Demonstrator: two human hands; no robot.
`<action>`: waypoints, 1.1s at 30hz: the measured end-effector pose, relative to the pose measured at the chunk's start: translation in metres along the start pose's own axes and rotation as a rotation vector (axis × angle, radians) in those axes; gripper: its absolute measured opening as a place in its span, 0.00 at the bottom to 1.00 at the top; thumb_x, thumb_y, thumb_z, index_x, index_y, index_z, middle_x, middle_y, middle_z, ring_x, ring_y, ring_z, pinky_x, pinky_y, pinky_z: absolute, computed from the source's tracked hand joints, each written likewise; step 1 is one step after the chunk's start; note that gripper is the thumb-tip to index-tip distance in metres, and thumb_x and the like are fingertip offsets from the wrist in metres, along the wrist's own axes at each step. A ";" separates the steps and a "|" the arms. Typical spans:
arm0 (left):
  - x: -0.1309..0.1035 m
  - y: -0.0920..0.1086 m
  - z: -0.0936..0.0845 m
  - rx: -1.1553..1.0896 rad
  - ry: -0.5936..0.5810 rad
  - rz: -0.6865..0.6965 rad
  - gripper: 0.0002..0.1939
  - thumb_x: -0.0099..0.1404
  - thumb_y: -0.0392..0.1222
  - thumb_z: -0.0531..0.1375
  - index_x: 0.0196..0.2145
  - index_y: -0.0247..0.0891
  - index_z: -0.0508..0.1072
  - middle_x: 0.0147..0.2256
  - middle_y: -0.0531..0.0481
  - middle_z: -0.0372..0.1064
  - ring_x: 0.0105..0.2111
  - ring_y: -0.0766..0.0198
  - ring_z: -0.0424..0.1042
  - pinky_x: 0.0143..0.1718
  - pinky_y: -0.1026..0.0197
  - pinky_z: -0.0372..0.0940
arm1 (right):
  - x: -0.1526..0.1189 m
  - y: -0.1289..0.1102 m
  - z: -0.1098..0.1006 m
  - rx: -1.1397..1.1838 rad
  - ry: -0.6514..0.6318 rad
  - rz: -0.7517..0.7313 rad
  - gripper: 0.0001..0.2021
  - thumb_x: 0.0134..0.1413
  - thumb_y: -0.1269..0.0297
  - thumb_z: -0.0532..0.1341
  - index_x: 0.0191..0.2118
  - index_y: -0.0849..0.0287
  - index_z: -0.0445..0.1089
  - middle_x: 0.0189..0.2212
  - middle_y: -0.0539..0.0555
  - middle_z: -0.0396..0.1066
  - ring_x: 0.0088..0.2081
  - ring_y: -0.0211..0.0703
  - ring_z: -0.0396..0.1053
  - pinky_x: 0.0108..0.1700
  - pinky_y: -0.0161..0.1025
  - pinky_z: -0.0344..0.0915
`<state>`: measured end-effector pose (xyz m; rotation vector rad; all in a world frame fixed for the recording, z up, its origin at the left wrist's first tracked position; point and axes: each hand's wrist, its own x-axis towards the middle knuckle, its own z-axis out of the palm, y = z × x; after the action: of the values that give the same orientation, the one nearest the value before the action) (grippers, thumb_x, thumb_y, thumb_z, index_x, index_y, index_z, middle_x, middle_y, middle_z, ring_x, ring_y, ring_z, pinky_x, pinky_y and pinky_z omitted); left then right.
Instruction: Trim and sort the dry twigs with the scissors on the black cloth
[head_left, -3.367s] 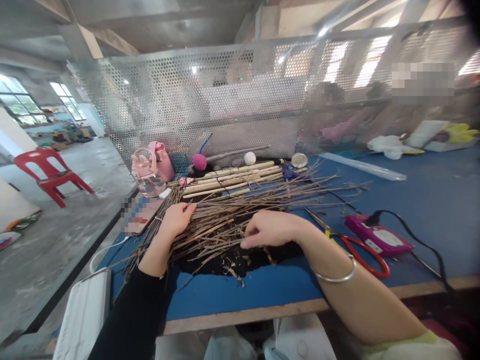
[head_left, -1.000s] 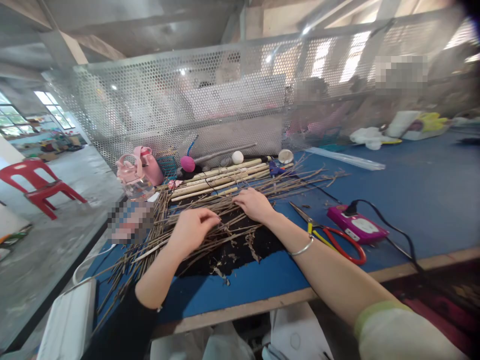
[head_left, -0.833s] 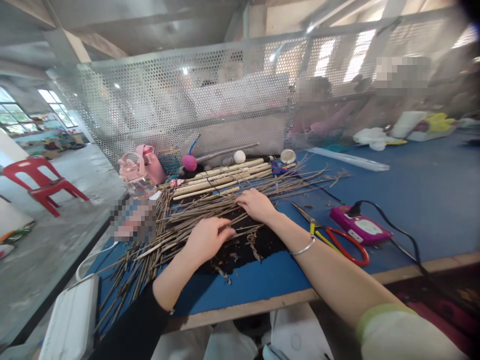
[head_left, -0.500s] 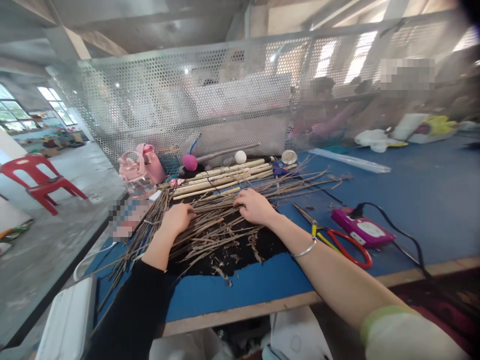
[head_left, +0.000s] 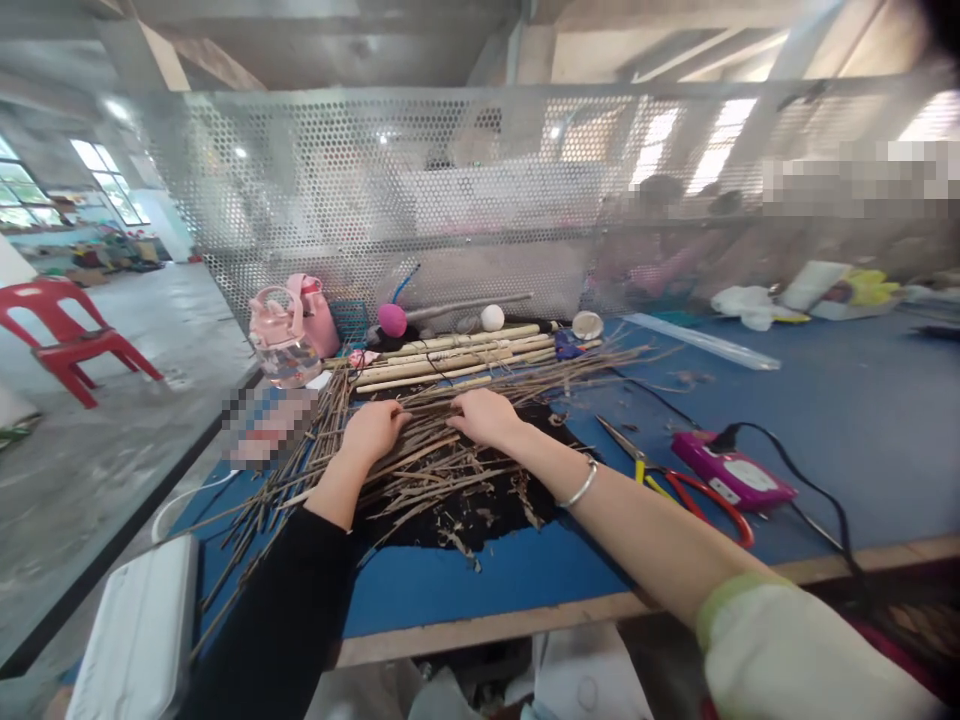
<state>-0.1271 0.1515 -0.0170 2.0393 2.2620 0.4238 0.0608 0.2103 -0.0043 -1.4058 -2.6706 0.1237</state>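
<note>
Many thin brown twigs lie in a loose heap on a black cloth over the blue table. My left hand rests at the heap's left part, its fingers closed around twigs. Close to its right, my right hand has thumb and fingers pinched on twigs at the back of the heap. Both palms face down, and the fingertips are partly lost among the twigs. Behind the hands lie thicker pale sticks in a row.
Red-handled shears and a purple power box with a black cable lie right. At the left are a white case and pink bottles. A perforated metal screen stands behind; people are beyond it.
My right hand has moved left, nearer to my left hand, along the twigs. The camera view has shifted slightly. My left hand stays on the heap.
</note>
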 end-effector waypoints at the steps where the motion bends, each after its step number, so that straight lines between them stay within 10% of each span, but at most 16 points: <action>1: -0.001 0.000 0.002 -0.004 0.008 -0.010 0.17 0.63 0.51 0.51 0.35 0.41 0.75 0.36 0.42 0.75 0.39 0.53 0.72 0.39 0.57 0.62 | 0.004 -0.004 -0.001 -0.008 -0.011 0.025 0.15 0.50 0.52 0.58 0.36 0.55 0.75 0.38 0.57 0.75 0.42 0.48 0.71 0.39 0.38 0.65; 6: -0.004 0.000 0.011 -0.023 0.048 -0.043 0.19 0.63 0.53 0.48 0.36 0.41 0.75 0.37 0.43 0.74 0.38 0.54 0.72 0.37 0.58 0.62 | 0.014 -0.024 0.001 -0.024 -0.014 0.155 0.25 0.49 0.43 0.56 0.36 0.61 0.75 0.37 0.64 0.74 0.39 0.54 0.72 0.38 0.43 0.67; 11: -0.005 -0.002 0.011 -0.042 0.056 -0.042 0.18 0.63 0.53 0.49 0.36 0.44 0.75 0.37 0.46 0.75 0.38 0.55 0.72 0.37 0.58 0.62 | 0.015 -0.032 0.008 -0.004 0.011 0.165 0.15 0.51 0.57 0.59 0.37 0.63 0.75 0.37 0.63 0.74 0.41 0.51 0.71 0.40 0.40 0.65; 22: -0.006 -0.003 0.016 -0.067 0.049 -0.039 0.19 0.63 0.54 0.48 0.37 0.44 0.74 0.37 0.46 0.75 0.37 0.55 0.72 0.36 0.58 0.62 | 0.010 -0.008 0.003 0.242 0.015 -0.029 0.15 0.59 0.66 0.49 0.32 0.61 0.73 0.28 0.51 0.75 0.31 0.35 0.69 0.33 0.29 0.60; 33: -0.007 -0.002 0.015 -0.083 0.032 -0.033 0.18 0.63 0.53 0.49 0.37 0.44 0.75 0.37 0.47 0.75 0.37 0.57 0.71 0.36 0.61 0.61 | 0.017 -0.027 0.015 0.313 -0.004 -0.198 0.05 0.47 0.66 0.63 0.29 0.57 0.76 0.25 0.51 0.74 0.29 0.39 0.67 0.34 0.33 0.58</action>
<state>-0.1247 0.1470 -0.0326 1.9668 2.2524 0.5424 0.0269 0.2085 -0.0149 -1.0439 -2.6294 0.5007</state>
